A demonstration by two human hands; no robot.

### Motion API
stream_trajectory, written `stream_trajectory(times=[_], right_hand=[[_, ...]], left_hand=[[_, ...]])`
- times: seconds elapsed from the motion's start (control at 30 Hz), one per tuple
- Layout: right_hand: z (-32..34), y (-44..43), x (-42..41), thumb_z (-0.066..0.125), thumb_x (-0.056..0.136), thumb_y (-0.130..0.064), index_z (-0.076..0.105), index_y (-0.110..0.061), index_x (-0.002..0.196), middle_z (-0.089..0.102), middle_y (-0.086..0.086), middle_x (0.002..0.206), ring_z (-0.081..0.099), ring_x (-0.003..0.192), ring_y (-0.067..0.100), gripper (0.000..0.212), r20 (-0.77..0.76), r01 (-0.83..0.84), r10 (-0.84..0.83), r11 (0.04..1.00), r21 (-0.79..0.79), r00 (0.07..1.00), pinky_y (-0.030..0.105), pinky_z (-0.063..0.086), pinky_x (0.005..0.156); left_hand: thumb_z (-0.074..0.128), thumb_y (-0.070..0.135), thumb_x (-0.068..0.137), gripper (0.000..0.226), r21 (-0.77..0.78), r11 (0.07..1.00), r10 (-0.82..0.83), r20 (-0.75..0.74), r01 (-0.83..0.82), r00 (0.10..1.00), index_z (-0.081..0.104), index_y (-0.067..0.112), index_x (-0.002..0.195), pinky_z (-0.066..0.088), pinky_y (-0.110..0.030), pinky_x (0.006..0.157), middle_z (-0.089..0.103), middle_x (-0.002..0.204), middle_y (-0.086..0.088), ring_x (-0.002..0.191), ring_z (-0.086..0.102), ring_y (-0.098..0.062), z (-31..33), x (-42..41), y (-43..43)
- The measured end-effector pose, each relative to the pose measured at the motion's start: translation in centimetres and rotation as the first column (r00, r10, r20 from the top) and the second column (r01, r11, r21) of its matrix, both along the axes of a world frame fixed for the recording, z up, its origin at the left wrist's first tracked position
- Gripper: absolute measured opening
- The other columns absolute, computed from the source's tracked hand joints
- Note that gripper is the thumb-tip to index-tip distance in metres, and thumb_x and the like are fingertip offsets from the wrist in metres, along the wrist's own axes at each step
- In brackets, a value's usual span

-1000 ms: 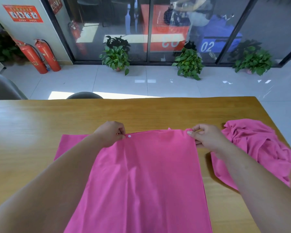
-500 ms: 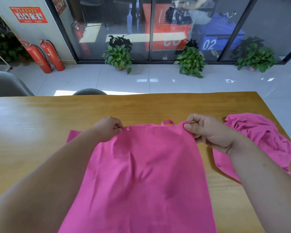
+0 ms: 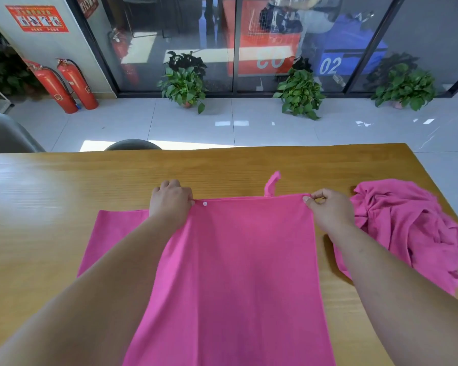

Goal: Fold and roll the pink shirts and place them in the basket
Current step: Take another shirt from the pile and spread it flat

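Our left hand (image 3: 171, 200) and right hand (image 3: 328, 207) pinch the pink shirt's (image 3: 238, 273) far edge; its long axis runs toward us.

A wooden table (image 3: 64, 207) fills the lower half of the frame. Past its far edge, a dark chair back (image 3: 132, 144) shows at centre left and a grey chair (image 3: 3, 134) at the left edge. White floor tiles (image 3: 249, 122) run up to a glass wall (image 3: 222, 35) across the top. Three potted plants (image 3: 184, 80) (image 3: 300, 92) (image 3: 405, 87) stand along the glass. In the upper left, two red extinguishers (image 3: 50, 87) (image 3: 77, 84) lean by a pale wall bearing a red sign (image 3: 37, 18). Behind the glass sit an orange box (image 3: 262, 54) and a blue box (image 3: 349, 59) marked 02.
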State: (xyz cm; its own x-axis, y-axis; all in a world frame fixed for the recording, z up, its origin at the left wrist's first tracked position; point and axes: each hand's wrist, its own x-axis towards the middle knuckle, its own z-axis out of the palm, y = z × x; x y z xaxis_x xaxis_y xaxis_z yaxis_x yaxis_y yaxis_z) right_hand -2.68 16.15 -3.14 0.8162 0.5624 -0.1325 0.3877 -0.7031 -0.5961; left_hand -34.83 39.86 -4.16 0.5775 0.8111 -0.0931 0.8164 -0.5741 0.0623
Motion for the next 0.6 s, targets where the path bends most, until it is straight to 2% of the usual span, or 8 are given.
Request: stream_trajectory(times=[0.07,0.13,0.2,0.27,0.33,0.43,0.5,0.6], right_hand=[[-1.2,0.7,-0.3,0.074,0.096,-0.04,0.07,-0.023,0.087,0.071,-0.006,0.063,0.07,0.064,0.02,0.02,-0.075,0.052,-0.052,0.999,0.001,0.996,0.032,0.048,0.063],[-2.8,1.3,-0.5,0.07,0.101,-0.033,0.069,-0.021,0.093,0.077,-0.004,0.069,0.073,0.059,0.017,0.015,-0.29,0.151,-0.125,0.986,0.072,0.949,0.031,0.053,0.062],[-4.8,1.6,-0.8,0.066,0.104,-0.027,0.067,-0.018,0.106,0.082,0.0,0.089,0.076,0.068,0.016,0.01,-0.522,0.268,-0.161,0.954,0.135,0.838,0.033,0.055,0.063],[-6.9,1.3,-1.2,0.066,0.102,-0.031,0.062,-0.017,0.127,0.08,-0.005,0.112,0.078,0.089,0.015,0.029,-0.564,0.25,-0.122,0.956,0.156,0.816,0.039,0.06,0.08],[-8.4,0.4,-2.5,0.065,0.102,-0.033,0.045,-0.019,0.153,0.067,-0.005,0.14,0.069,0.12,0.015,0.056,-0.443,0.095,-0.033,0.988,0.118,0.896,0.043,0.051,0.108],[-9.4,-1.2,-6.3,0.057,0.107,-0.041,0.028,-0.019,0.165,0.039,0.0,0.167,0.04,0.151,0.018,0.069,-0.201,-0.143,0.154,0.987,0.071,0.967,0.044,0.033,0.126],[-9.9,-2.0,-9.0,0.043,0.107,-0.057,0.021,-0.023,0.168,0.018,-0.002,0.175,0.015,0.161,0.02,0.073,0.004,-0.327,0.328,0.943,-0.069,0.945,0.044,0.02,0.131],[-11.6,-3.3,-10.9,0.017,0.106,-0.07,0.005,-0.029,0.17,-0.009,0.0,0.178,-0.012,0.163,0.024,0.077,0.152,-0.427,0.49,0.847,-0.318,0.858,0.05,0.009,0.133]], left_hand=[[0.055,0.036,0.105,0.019,0.0,0.999,0.052,-0.037,-0.052,0.998,0.071,0.028,0.106,0.04,-0.04,0.085,0.072,0.102,0.0,0.1,0.065,-0.027,-1.1,0.8,-0.6],[0.052,0.032,0.105,0.018,-0.07,0.988,0.135,-0.018,-0.136,0.991,0.068,0.024,0.106,0.042,-0.038,0.078,0.073,0.095,-0.004,0.091,0.068,-0.031,-2.4,1.3,-1.2],[0.05,0.032,0.105,0.018,-0.168,0.969,0.188,0.03,-0.18,0.982,0.065,0.023,0.108,0.05,-0.038,0.073,0.073,0.098,-0.008,0.088,0.068,-0.034,-3.7,1.4,-1.7],[0.05,0.031,0.105,0.022,-0.25,0.959,0.161,0.084,-0.136,0.983,0.063,0.024,0.122,0.052,-0.039,0.073,0.071,0.11,-0.006,0.097,0.067,-0.034,-5.1,1.1,-2.3],[0.052,0.031,0.104,0.036,-0.254,0.965,0.095,0.125,-0.061,0.988,0.055,0.025,0.139,0.053,-0.042,0.08,0.065,0.126,-0.003,0.114,0.063,-0.032,-6.2,0.5,-3.4],[0.051,0.039,0.104,0.052,-0.128,0.99,0.073,0.11,-0.059,0.991,0.044,0.025,0.153,0.051,-0.049,0.103,0.052,0.149,-0.007,0.134,0.049,-0.034,-8.0,-0.9,-6.5],[0.048,0.048,0.106,0.062,-0.078,0.993,0.092,0.088,-0.085,0.992,0.033,0.027,0.162,0.034,-0.051,0.123,0.031,0.168,-0.011,0.155,0.028,-0.036,-9.1,-2.2,-9.0],[0.028,0.067,0.106,0.075,-0.094,0.987,0.133,0.004,-0.133,0.991,0.016,0.028,0.169,0.011,-0.052,0.132,0.004,0.177,-0.01,0.164,-0.001,-0.032,-11.1,-4.6,-11.6]])
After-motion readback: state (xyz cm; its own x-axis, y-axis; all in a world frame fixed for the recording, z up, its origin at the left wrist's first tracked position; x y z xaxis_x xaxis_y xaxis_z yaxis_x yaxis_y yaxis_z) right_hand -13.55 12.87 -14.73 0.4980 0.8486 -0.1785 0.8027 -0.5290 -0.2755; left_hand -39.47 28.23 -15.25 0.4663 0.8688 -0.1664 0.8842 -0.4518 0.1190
